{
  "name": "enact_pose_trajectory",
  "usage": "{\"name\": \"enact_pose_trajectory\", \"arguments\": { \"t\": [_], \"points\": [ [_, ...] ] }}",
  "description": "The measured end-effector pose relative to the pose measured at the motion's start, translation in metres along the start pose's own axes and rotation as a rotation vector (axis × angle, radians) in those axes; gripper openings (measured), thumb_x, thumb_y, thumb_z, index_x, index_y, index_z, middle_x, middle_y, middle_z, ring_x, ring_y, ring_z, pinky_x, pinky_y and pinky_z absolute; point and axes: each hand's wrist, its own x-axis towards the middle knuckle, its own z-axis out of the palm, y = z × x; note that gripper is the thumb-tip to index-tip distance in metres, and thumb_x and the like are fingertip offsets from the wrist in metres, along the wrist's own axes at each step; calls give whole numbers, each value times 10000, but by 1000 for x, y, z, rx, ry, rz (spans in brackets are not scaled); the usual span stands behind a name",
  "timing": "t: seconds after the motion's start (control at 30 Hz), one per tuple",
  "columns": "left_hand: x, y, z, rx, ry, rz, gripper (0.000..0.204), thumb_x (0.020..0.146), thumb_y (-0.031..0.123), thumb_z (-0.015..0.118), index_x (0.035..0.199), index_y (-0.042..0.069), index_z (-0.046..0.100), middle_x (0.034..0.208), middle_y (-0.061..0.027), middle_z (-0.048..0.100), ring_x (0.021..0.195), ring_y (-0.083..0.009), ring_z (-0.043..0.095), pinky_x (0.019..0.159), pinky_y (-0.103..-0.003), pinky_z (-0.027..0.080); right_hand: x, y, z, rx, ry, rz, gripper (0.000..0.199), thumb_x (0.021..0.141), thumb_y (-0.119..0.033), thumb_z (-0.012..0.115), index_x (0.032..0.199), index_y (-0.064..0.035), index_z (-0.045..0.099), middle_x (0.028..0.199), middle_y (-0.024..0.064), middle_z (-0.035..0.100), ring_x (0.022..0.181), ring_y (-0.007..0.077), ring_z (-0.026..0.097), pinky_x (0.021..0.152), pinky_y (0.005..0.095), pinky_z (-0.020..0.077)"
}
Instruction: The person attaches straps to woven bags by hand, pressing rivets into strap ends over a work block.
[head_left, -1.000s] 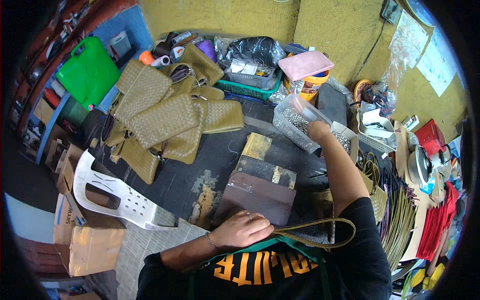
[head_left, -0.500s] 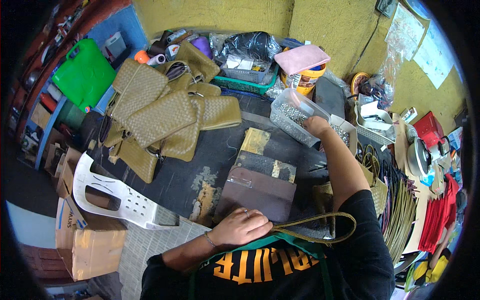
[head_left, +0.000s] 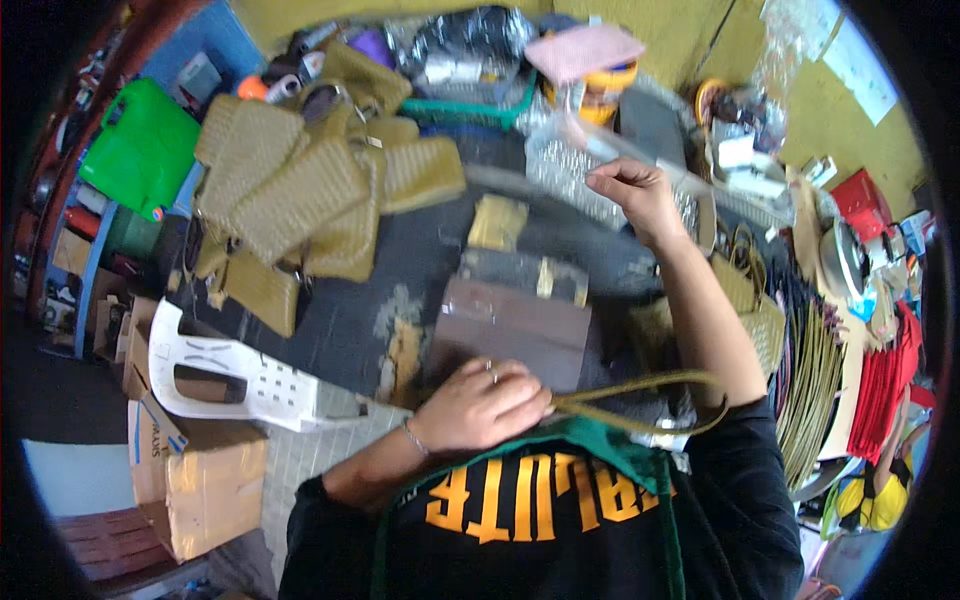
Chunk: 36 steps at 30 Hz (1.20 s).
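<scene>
One brown bag (head_left: 515, 325) is lying near the worktop's (head_left: 340, 320) front edge, with roughly six olive woven bags (head_left: 300, 195) heaped toward its back left corner, though the blur is making that count uncertain. The left hand (head_left: 485, 405) is curling shut at the front edge, pinching one olive strap (head_left: 640, 385) that is looping off to the right, while the right hand (head_left: 635, 195) is closing its fingers around a clear plastic bag (head_left: 575, 165) at the back. Compared with half a second ago, the right hand is sitting a little farther back and the left hand is staying put on the strap.
</scene>
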Motion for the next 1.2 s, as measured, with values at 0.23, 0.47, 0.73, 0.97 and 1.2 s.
{"name": "enact_pose_trajectory", "arguments": {
  "t": [0.23,0.47,0.73,0.97,1.2],
  "points": [
    [15,13,-5,69,-39,79,136,700,147,535,819,96,577,766,24,498,794,-120,498,683,-272,356,-160,-70,39,39,-286,218,91,756,-47,587,817,18,598,744,36,600,706,62,530,633,195,435],
    [16,33,-4,-25,-73,155,187,641,91,604,817,30,593,773,-11,527,751,-146,545,664,-270,365,-215,-62,41,164,-203,215,90,753,-30,582,825,16,609,750,76,612,707,97,563,620,202,444],
    [16,40,-6,-57,-108,145,196,642,86,609,826,20,593,773,-29,541,763,-162,549,676,-278,373,-225,-55,42,61,-234,-64,115,756,-28,562,855,17,600,773,108,603,713,155,583,620,239,458],
    [18,39,-6,-80,-124,186,187,636,87,613,808,15,596,776,-38,548,780,-172,550,685,-282,380,-220,-49,39,140,-301,-32,112,748,-27,571,847,15,600,764,104,601,712,167,585,619,252,463],
    [14,39,-3,-86,-105,165,179,636,91,613,800,21,601,781,-38,552,790,-179,550,697,-295,383,-218,-48,38,-70,-261,-293,109,711,-39,611,814,-6,607,747,93,604,684,180,589,595,255,462]
  ]
}}
